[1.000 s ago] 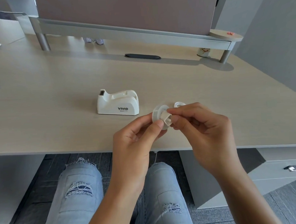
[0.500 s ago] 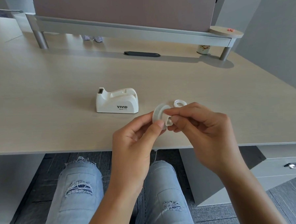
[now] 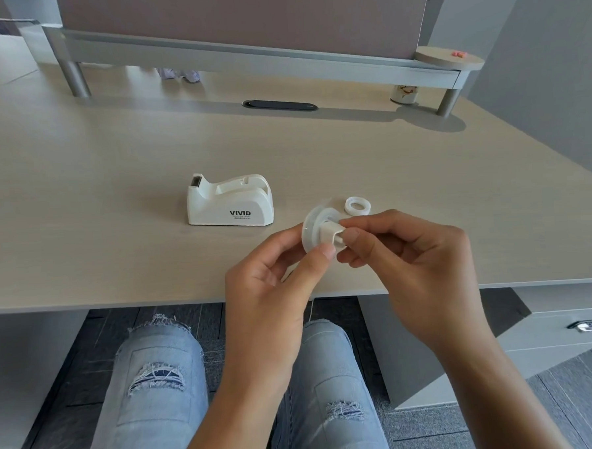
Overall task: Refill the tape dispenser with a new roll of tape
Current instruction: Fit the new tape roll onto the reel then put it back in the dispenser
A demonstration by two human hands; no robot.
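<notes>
A white tape dispenser (image 3: 230, 202) marked VIVID stands on the desk (image 3: 114, 185), its roll slot bare. In front of it and to its right, both hands hold a white spool hub (image 3: 317, 231) with a round flange and a short core. My left hand (image 3: 277, 283) pinches the flange from below with thumb and fingers. My right hand (image 3: 413, 256) grips the core's end between thumb and fingers. A small white tape roll (image 3: 357, 205) lies flat on the desk just behind the hub, untouched.
A raised monitor shelf (image 3: 245, 60) on metal legs spans the back of the desk, with a dark cable slot (image 3: 280, 106) below it. A small patterned cup (image 3: 403, 93) stands by the right leg. The desk's front edge runs just under my hands, knees below.
The hub has tilted a little in my fingers, and more of its core shows. My hands stay at the same spot over the desk's front. The dispenser and roll have not moved.
</notes>
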